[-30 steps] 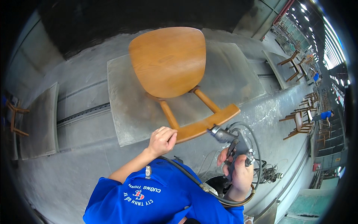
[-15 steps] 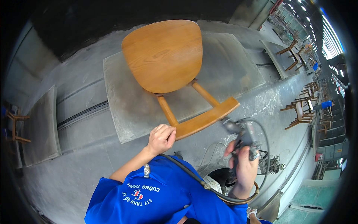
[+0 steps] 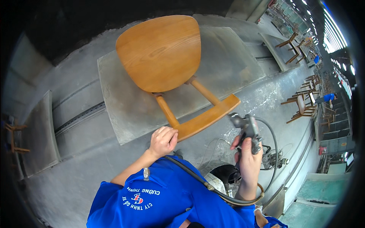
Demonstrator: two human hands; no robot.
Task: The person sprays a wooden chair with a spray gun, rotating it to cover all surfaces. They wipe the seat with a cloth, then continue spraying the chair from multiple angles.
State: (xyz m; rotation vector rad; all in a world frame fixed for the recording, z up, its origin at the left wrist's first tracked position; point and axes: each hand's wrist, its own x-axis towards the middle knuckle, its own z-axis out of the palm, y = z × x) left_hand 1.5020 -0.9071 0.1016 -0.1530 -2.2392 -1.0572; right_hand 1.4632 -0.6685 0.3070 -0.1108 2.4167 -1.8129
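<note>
A honey-brown wooden chair [image 3: 161,53] stands in front of me, with its broad seat on the far side and its curved backrest rail near me. My left hand [image 3: 163,141] is closed around the left end of that rail. In my right hand [image 3: 248,152] is a metal spray gun [image 3: 249,129], gripped by its handle. Its head points toward the right end of the rail, a short way off and not touching. A dark hose [image 3: 274,152] loops from the gun and runs across my blue shirt.
Under the chair lies a grey board [image 3: 235,49]. Another board [image 3: 38,140] is at left, near a wooden chair [image 3: 14,133]. Behind my right hand is a bucket [image 3: 224,173]. More chairs [image 3: 302,106] line the right, where a person in blue [image 3: 326,98] stands.
The view has shifted slightly, so the chair sits a little more to the left and higher. My right hand has turned the spray gun a bit; the left hand keeps its hold on the rail.
</note>
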